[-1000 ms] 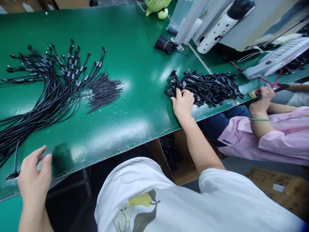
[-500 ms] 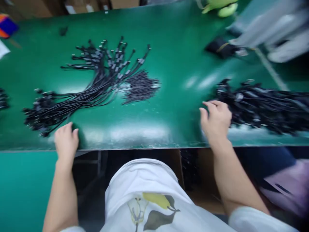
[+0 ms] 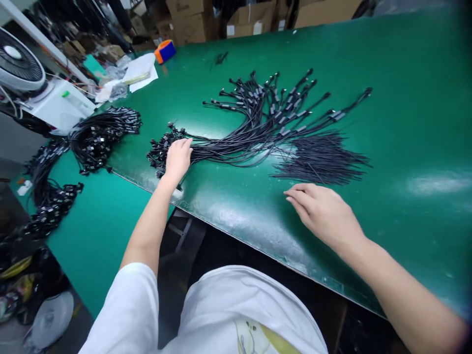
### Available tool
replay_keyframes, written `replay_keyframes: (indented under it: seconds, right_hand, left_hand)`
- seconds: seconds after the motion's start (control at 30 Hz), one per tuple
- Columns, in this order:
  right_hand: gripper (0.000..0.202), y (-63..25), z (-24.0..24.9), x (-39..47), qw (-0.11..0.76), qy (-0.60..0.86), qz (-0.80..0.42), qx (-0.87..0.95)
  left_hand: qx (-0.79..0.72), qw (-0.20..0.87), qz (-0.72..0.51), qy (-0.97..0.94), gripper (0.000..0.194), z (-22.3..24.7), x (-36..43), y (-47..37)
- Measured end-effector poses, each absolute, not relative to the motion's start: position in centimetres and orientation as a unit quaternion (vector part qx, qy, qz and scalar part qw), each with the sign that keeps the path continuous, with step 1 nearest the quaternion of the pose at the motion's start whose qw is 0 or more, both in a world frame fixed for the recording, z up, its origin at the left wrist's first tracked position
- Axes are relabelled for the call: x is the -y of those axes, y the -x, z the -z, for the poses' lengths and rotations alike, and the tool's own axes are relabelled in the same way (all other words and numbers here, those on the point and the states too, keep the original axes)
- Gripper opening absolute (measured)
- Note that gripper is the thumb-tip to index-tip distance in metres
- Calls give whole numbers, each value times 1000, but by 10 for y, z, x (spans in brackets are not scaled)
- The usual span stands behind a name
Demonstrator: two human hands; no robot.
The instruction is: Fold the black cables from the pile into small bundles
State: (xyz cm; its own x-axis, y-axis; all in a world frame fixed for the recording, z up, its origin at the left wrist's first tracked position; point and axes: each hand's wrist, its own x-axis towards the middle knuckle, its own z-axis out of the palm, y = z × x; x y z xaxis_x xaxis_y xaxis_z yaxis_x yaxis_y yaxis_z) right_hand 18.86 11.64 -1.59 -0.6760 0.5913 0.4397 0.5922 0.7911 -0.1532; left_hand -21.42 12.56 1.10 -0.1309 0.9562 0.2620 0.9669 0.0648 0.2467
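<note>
A bundle of black cables lies across the green table, with small connectors at both ends and grey sleeves near the far ends. My left hand is over its left end by the clustered connectors, fingers curled down onto the cables; the fingertips are partly hidden. Close to the bundle's right side is a flat pile of thin black strips, which look like short lengths of tubing. Just in front of that pile, my right hand hovers above the table, thumb and fingertips drawn together, with nothing visible between them.
More black cable bundles lie at the left, around the table corner. Behind them are a fan, papers and an orange and blue tape roll. Cardboard boxes stand beyond the far edge.
My view has swung left. My left hand has moved from the table edge onto the connector end of the cables. My right hand has left the cable heap at right and come near the strips.
</note>
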Motion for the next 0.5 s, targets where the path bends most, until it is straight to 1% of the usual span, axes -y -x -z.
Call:
replay_keyframes:
  seconds: [0.13, 0.27, 0.37, 0.43, 0.5]
  right_hand:
    - [29, -159, 11, -131, 219, 269, 7, 938]
    - [28, -134, -3, -155, 193, 253, 1, 948]
    - [26, -102, -16, -177, 190, 260, -12, 947]
    - [29, -72, -19, -192, 196, 266, -16, 944]
    - [35, -42, -17, -208, 192, 265, -4, 945]
  left_hand:
    - [717, -104, 123, 678, 30, -11, -172, 220]
    - [685, -171, 114, 699, 14, -14, -189, 231]
    - [661, -245, 113, 701, 12, -17, -193, 239]
    - [652, -265, 123, 699, 13, -20, -193, 238]
    - [645, -241, 158, 708, 12, -27, -188, 233]
